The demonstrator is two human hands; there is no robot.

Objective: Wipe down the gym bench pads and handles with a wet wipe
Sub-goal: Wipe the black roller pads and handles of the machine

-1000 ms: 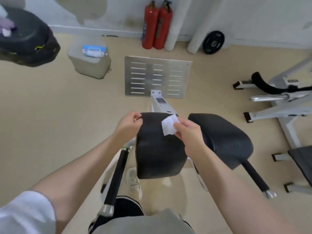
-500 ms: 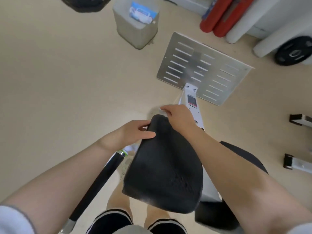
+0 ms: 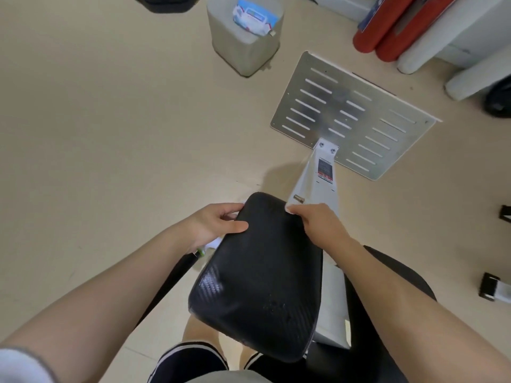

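A black padded cushion point(image 3: 260, 277) fills the centre of the head view, mounted on a white frame post point(image 3: 318, 181). My left hand point(image 3: 215, 225) grips its upper left edge, thumb lying on top. At the upper right corner my right hand point(image 3: 318, 225) curls its fingers over the edge. Only a white sliver of the wet wipe point(image 3: 289, 209) shows at those fingertips; the rest is hidden under the hand. A second black pad point(image 3: 401, 275) lies under my right forearm. Below my left wrist runs a black handle point(image 3: 166, 286) with a green ring.
A slotted metal foot plate point(image 3: 354, 114) lies on the floor ahead. Beyond it stands a grey container point(image 3: 243, 48) with a wipes pack point(image 3: 254, 16) on top. Red fire extinguishers point(image 3: 387, 29), white pipes point(image 3: 431, 37) and a weight plate point(image 3: 500, 100) line the wall. Other machine feet point(image 3: 492, 291) are at right.
My right hand has slid with the wipe along the pad's top edge to its right corner. My left hand keeps its grip. The view has shifted slightly.
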